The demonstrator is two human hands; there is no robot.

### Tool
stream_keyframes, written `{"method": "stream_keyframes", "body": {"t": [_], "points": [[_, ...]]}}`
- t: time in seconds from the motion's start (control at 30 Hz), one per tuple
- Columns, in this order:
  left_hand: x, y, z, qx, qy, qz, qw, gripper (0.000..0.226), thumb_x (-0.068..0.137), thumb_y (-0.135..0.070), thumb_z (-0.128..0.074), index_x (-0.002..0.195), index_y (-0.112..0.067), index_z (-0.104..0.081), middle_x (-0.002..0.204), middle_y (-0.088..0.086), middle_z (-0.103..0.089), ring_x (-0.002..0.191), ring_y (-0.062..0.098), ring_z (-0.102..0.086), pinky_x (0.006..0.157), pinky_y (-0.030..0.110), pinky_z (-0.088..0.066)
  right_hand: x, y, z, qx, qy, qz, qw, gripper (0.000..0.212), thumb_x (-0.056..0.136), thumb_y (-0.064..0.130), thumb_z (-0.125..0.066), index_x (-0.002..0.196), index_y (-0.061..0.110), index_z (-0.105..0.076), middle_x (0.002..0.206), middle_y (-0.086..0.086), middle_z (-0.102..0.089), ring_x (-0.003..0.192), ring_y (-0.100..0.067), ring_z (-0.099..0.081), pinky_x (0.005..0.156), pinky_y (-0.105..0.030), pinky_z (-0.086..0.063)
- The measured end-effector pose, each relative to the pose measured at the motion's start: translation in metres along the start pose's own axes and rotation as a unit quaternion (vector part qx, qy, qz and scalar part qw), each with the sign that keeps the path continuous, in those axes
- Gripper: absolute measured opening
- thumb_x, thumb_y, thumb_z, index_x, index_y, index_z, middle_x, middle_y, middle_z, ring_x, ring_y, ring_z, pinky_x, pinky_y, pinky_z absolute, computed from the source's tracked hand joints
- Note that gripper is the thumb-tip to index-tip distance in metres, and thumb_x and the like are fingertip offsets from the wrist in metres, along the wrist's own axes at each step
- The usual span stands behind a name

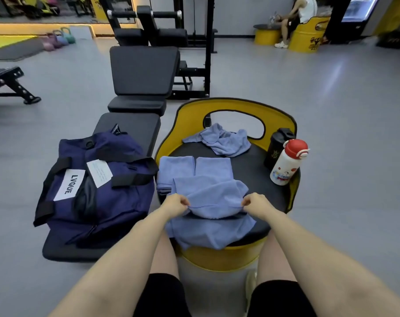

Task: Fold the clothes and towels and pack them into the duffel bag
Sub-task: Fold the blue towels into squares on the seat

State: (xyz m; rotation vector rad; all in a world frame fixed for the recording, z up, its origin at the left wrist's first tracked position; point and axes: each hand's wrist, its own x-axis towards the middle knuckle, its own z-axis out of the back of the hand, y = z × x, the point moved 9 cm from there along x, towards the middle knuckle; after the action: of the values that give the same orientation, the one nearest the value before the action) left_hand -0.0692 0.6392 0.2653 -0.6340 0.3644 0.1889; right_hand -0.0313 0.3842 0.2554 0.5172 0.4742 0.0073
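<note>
Blue towel in hand: from the head camera I see my left hand (175,203) and right hand (255,203) each pinching one end of a fold in the towel (211,202), fingers curled tight on the cloth.
Towel position: it lies on the near part of the black seat (251,172) of a yellow barrel chair, its lower part hanging over the front edge.
Folded towels: two folded blue towels (194,168) lie side by side just behind it, touching it.
Crumpled towel: another blue towel (224,140) lies loose at the back of the seat.
Bag: the navy duffel bag (98,191) sits on a black bench (130,126) to my left, just beside the chair.
Bottles: a white bottle with a red cap (288,163) and a black bottle (276,147) stand on the right of the seat.
</note>
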Motion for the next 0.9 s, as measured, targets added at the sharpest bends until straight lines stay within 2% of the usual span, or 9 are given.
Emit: {"method": "stream_keyframes", "body": {"t": [0.07, 0.17, 0.27, 0.4, 0.57, 0.73, 0.83, 0.9], "points": [[-0.002, 0.005, -0.013, 0.005, 0.028, 0.0, 1.0, 0.026, 0.092, -0.004, -0.052, 0.114, -0.004, -0.065, 0.121, 0.01, -0.063, 0.116, 0.022, -0.055, 0.081, 0.013, -0.035, -0.002, -0.006, -0.013, -0.036, 0.032, -0.004, 0.999, 0.019, 0.082, 0.008, -0.05, 0.091, 0.0, -0.064, 0.096, -0.012, -0.064, 0.08, -0.022, -0.054, 0.067, -0.029, -0.044], [-0.006, 0.01, -0.029, 0.018, 0.062, -0.006, 0.998, 0.025, 0.091, -0.006, -0.056, 0.113, -0.004, -0.066, 0.12, 0.01, -0.064, 0.112, 0.019, -0.056, 0.077, 0.011, -0.034, -0.002, -0.01, -0.024, -0.064, 0.059, 0.002, 0.996, 0.026, 0.083, 0.009, -0.05, 0.102, 0.004, -0.068, 0.107, -0.01, -0.064, 0.099, -0.026, -0.059, 0.082, -0.032, -0.05], [-0.008, 0.013, -0.033, 0.021, 0.069, -0.011, 0.997, 0.022, 0.089, -0.009, -0.061, 0.109, -0.005, -0.068, 0.117, 0.008, -0.066, 0.107, 0.016, -0.058, 0.075, 0.009, -0.035, -0.002, -0.01, -0.025, -0.067, 0.053, 0.015, 0.996, 0.025, 0.085, 0.012, -0.053, 0.103, 0.005, -0.068, 0.108, -0.01, -0.063, 0.098, -0.025, -0.059, 0.084, -0.033, -0.05], [-0.01, 0.012, -0.026, 0.011, 0.05, -0.018, 0.999, 0.02, 0.089, -0.01, -0.061, 0.107, -0.007, -0.068, 0.116, 0.007, -0.066, 0.11, 0.018, -0.058, 0.079, 0.011, -0.036, -0.002, -0.007, -0.02, -0.058, 0.031, 0.026, 0.998, 0.022, 0.085, 0.015, -0.056, 0.099, 0.006, -0.069, 0.099, -0.01, -0.066, 0.093, -0.025, -0.06, 0.082, -0.035, -0.052], [-0.01, 0.005, -0.007, 0.017, 0.007, -0.038, 0.999, 0.02, 0.089, -0.009, -0.06, 0.107, -0.004, -0.068, 0.114, 0.012, -0.066, 0.093, 0.013, -0.056, 0.071, 0.011, -0.034, -0.008, -0.003, -0.007, -0.032, -0.01, 0.035, 0.999, 0.022, 0.086, 0.015, -0.054, 0.099, 0.005, -0.069, 0.1, -0.01, -0.068, 0.096, -0.026, -0.061, 0.085, -0.039, -0.052], [-0.001, 0.0, 0.012, 0.0, -0.024, -0.04, 0.999, 0.02, 0.09, -0.012, -0.061, 0.108, -0.007, -0.068, 0.112, 0.01, -0.066, 0.106, 0.022, -0.059, 0.063, 0.015, -0.038, -0.01, -0.01, 0.011, -0.015, -0.036, 0.021, 0.999, 0.012, 0.086, 0.016, -0.058, 0.092, 0.017, -0.069, 0.097, -0.004, -0.069, 0.09, -0.02, -0.062, 0.075, -0.029, -0.051], [0.007, 0.001, 0.023, -0.023, -0.048, -0.035, 0.998, 0.021, 0.09, -0.012, -0.06, 0.11, -0.007, -0.067, 0.114, 0.009, -0.067, 0.103, 0.02, -0.059, 0.069, 0.014, -0.038, -0.006, -0.009, 0.022, -0.014, -0.051, 0.021, 0.998, 0.007, 0.086, 0.015, -0.061, 0.088, 0.019, -0.066, 0.092, -0.001, -0.066, 0.087, -0.018, -0.06, 0.075, -0.027, -0.046], [0.013, 0.002, 0.028, -0.043, -0.051, -0.033, 0.997, 0.022, 0.091, -0.011, -0.059, 0.111, -0.007, -0.066, 0.115, 0.01, -0.067, 0.099, 0.019, -0.059, 0.061, 0.008, -0.04, -0.001, -0.007, 0.03, -0.019, -0.066, 0.021, 0.997, 0.005, 0.086, 0.016, -0.063, 0.089, 0.018, -0.067, 0.093, -0.003, -0.066, 0.091, -0.02, -0.06, 0.077, -0.029, -0.048]]}}
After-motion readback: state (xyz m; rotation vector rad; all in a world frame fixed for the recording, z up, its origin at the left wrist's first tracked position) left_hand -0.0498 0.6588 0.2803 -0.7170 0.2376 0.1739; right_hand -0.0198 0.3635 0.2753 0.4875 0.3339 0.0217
